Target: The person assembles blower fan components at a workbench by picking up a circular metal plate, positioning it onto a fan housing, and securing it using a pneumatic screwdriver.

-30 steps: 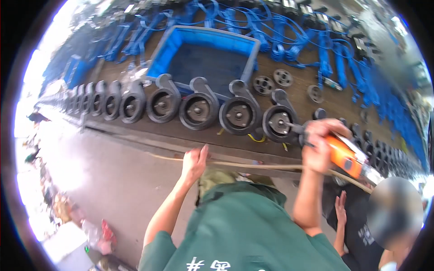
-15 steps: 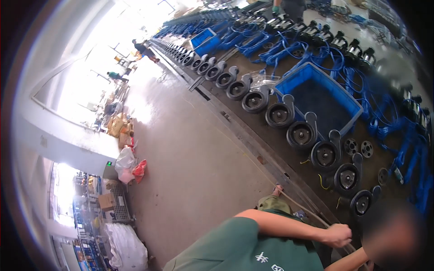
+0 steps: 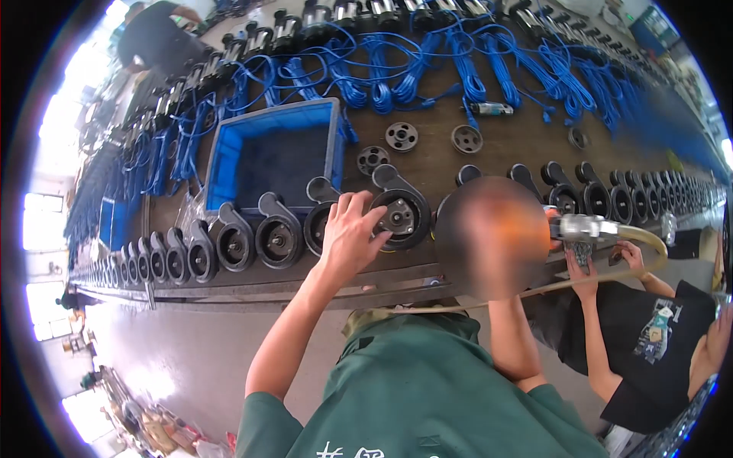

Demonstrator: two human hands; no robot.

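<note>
My left hand [image 3: 351,233] reaches over a black round pump housing [image 3: 412,221] with a curved outlet, its fingers spread. Thumb and index fingertips touch or hover by the metal plate [image 3: 397,217] bolted inside. A large blur covers my right hand [image 3: 492,244], hiding its fingers. Out of that blur sticks an orange and silver air tool [image 3: 584,227], which the hand appears to grip. A beige hose [image 3: 649,240] curves from the tool and back across my front.
More black housings [image 3: 279,240] line the bench edge both ways. Behind them are a blue crate [image 3: 275,153], loose metal discs [image 3: 401,136], and blue cable bundles [image 3: 378,72] with silver motors. At right, a co-worker [image 3: 641,336] in black holds a small grey part. Another person [image 3: 164,38] is far left.
My view has swung from along the aisle to face the bench. My left hand has let go of the hose and moved onto a housing. The air tool has come into view.
</note>
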